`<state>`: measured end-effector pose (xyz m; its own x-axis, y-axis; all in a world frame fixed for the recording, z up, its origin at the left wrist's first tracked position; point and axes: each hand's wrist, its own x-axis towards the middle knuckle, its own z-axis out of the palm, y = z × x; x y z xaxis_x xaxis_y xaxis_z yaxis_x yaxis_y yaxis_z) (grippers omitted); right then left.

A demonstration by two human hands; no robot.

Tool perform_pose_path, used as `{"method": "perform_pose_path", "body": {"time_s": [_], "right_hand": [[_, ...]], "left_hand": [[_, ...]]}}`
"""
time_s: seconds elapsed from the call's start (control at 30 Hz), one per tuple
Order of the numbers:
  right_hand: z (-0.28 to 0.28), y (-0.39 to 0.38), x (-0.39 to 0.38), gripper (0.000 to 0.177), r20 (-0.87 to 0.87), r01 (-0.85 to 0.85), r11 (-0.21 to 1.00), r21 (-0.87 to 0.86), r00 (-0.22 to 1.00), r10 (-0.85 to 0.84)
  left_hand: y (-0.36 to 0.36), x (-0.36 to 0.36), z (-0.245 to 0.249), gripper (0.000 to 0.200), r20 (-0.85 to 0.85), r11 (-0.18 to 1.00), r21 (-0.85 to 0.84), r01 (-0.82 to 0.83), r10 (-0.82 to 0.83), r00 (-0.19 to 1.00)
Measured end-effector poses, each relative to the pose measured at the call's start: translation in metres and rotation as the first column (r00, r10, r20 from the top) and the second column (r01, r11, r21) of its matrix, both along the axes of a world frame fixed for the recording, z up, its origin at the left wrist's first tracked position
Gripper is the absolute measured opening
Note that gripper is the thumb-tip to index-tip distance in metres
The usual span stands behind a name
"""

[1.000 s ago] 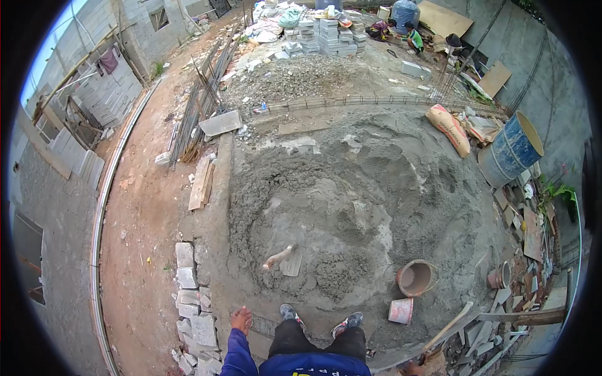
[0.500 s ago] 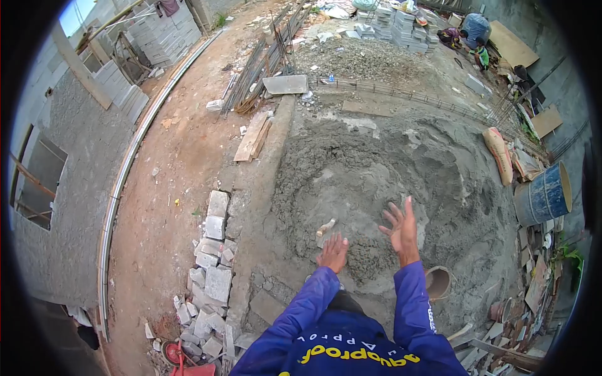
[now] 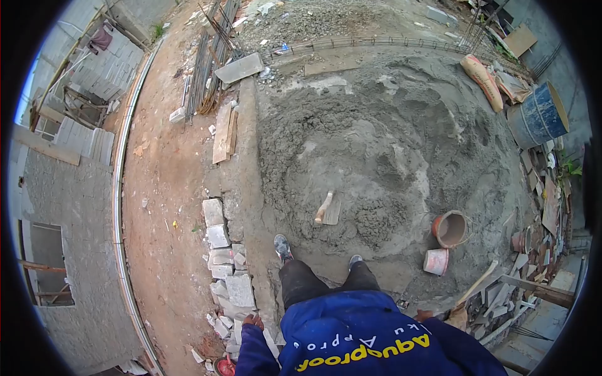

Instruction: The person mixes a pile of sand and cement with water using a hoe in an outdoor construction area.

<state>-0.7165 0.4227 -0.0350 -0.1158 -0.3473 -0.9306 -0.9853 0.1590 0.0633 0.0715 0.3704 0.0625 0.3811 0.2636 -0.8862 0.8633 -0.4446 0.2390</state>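
Here the person stands at the near edge of a wide grey mortar heap (image 3: 376, 144), both shoes on its rim, arms in blue sleeves hanging at the sides. The left hand (image 3: 254, 321) shows at seven o'clock from the shoes, just above a row of broken blocks (image 3: 226, 276) that runs along the heap's left edge. It holds nothing that can be seen, but it is too small to tell whether the fingers are spread or pressed together. The right hand (image 3: 425, 315) peeks out at four o'clock, mostly hidden by the sleeve, so its fingers cannot be told either. It sits near a long wooden stick (image 3: 476, 285) lying among rubble.

At twelve o'clock from the shoes, well apart from both hands, a trowel (image 3: 327, 208) lies flat on the mortar, handle to its left. At two o'clock an orange bucket (image 3: 450, 229) stands open-mouthed on the heap, with a smaller pale bucket (image 3: 436, 261) just beside it, nearer the person. Farther off at two o'clock a blue drum (image 3: 538, 116) leans, with a cement bag (image 3: 481, 74) beyond it. At eleven o'clock planks (image 3: 223, 131) lie by the heap's corner, and rebar (image 3: 210, 56) lies past them.
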Motion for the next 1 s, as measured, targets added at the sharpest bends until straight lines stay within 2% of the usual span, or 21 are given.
{"method": "perform_pose_path", "body": {"time_s": [0.03, 0.07, 0.13, 0.17, 0.2, 0.23, 0.27, 0.3, 0.33, 0.37, 0.43, 0.53, 0.57, 0.63, 0.73, 0.77, 0.8, 0.83, 0.87, 0.9, 1.0], "right_hand": [[0.049, 0.006, 0.045, 0.05, -0.004, 0.592, 0.8, 0.098, 0.804, -0.595], [0.088, 0.025, 0.084, 0.05, -0.087, 0.952, 0.303, 0.03, 0.305, -0.948], [0.064, 0.083, 0.133, 0.044, -0.076, 0.989, -0.141, -0.037, -0.143, -0.987], [0.048, 0.117, 0.168, 0.04, -0.023, 0.847, -0.522, -0.099, -0.527, -0.85], [0.075, 0.086, 0.213, 0.045, -0.035, 0.857, -0.508, -0.09, -0.512, -0.858], [0.081, 0.08, 0.252, 0.047, 0.027, 0.828, -0.556, -0.075, -0.556, -0.831], [0.067, 0.096, 0.29, 0.046, 0.074, 0.786, -0.612, -0.085, -0.607, -0.791], [0.053, 0.111, 0.328, 0.045, 0.122, 0.741, -0.665, -0.091, -0.654, -0.746], [0.078, 0.082, 0.362, 0.043, 0.089, 0.831, -0.549, -0.093, -0.542, -0.836], [0.108, 0.047, 0.399, 0.041, 0.054, 0.902, -0.421, -0.095, -0.418, -0.907], [0.13, 0.036, 0.443, 0.035, 0.048, 0.934, -0.356, -0.026, -0.355, -0.934], [0.12, 0.057, 0.468, 0.029, 0.107, 0.883, -0.465, -0.062, -0.458, -0.883], [0.107, 0.058, 0.46, 0.029, 0.107, 0.88, -0.472, -0.053, -0.465, -0.879], [0.082, 0.066, 0.449, 0.027, 0.06, 0.857, -0.501, -0.12, -0.498, -0.865], [0.027, 0.045, 0.398, 0.031, 0.148, 0.844, -0.509, -0.168, -0.489, -0.86], [-0.046, 0.106, 0.384, 0.032, 0.257, 0.906, -0.383, -0.181, -0.333, -0.907], [-0.018, 0.034, 0.354, 0.034, 0.246, 0.863, -0.488, -0.13, -0.449, -0.859], [-0.044, 0.024, 0.335, 0.036, 0.313, 0.828, -0.55, -0.107, -0.497, -0.81], [-0.05, -0.018, 0.316, 0.032, 0.365, 0.821, -0.551, -0.15, -0.472, -0.802], [-0.057, -0.054, 0.296, 0.04, 0.404, 0.807, -0.581, -0.102, -0.5, -0.766], [-0.102, -0.156, 0.257, 0.051, 0.515, 0.814, -0.581, 0.007, -0.501, -0.696]], "left_hand": [[-0.027, 0.025, -0.016, 0.037, 0.028, 0.996, -0.058, 0.063, -0.062, 0.998], [-0.054, 0.049, -0.031, 0.041, 0.055, 0.985, -0.114, 0.133, -0.127, 0.99], [-0.146, 0.089, -0.046, 0.043, 0.003, 0.918, -0.172, 0.357, -0.362, 0.932], [-0.197, 0.109, -0.066, 0.042, -0.028, 0.828, -0.238, 0.507, -0.528, 0.849], [-0.246, 0.116, -0.093, 0.038, 0.07, 0.66, -0.184, 0.728, -0.73, 0.68], [-0.284, 0.122, -0.115, 0.036, 0.12, 0.493, -0.369, 0.788, -0.816, 0.566], [-0.346, 0.091, -0.097, 0.036, 0.058, 0.518, -0.253, 0.817, -0.835, 0.548], [-0.393, 0.067, -0.094, 0.038, 0.057, 0.387, -0.271, 0.881, -0.908, 0.416], [-0.429, 0.05, -0.108, 0.042, 0.055, 0.264, -0.319, 0.91, -0.953, 0.296], [-0.46, 0.023, -0.108, 0.047, 0.045, 0.198, -0.346, 0.917, -0.973, 0.227], [-0.497, -0.025, -0.137, 0.053, 0.003, 0.096, -0.399, 0.912, -0.994, 0.106], [-0.512, -0.111, -0.161, 0.056, -0.069, -0.004, -0.407, 0.913, -0.997, -0.035], [-0.512, -0.141, -0.161, 0.056, -0.065, -0.012, -0.399, 0.917, -0.997, -0.041], [-0.505, -0.192, -0.166, 0.061, -0.253, 0.087, -0.244, 0.966, -0.967, 0.023], [-0.498, -0.23, -0.203, 0.052, -0.306, 0.097, -0.294, 0.951, -0.952, 0.003], [-0.492, -0.241, -0.214, 0.052, -0.307, 0.087, -0.271, 0.959, -0.952, 0.0], [-0.491, -0.25, -0.227, 0.043, -0.369, 0.204, -0.354, 0.913, -0.927, 0.064], [-0.492, -0.248, -0.236, 0.034, -0.427, 0.317, -0.414, 0.853, -0.895, 0.126], [-0.489, -0.243, -0.258, 0.027, -0.461, 0.455, -0.463, 0.76, -0.857, 0.232], [-0.489, -0.237, -0.281, 0.019, -0.501, 0.573, -0.512, 0.64, -0.804, 0.319], [-0.507, -0.241, -0.275, 0.013, -0.549, 0.537, -0.531, 0.656, -0.807, 0.217]]}}
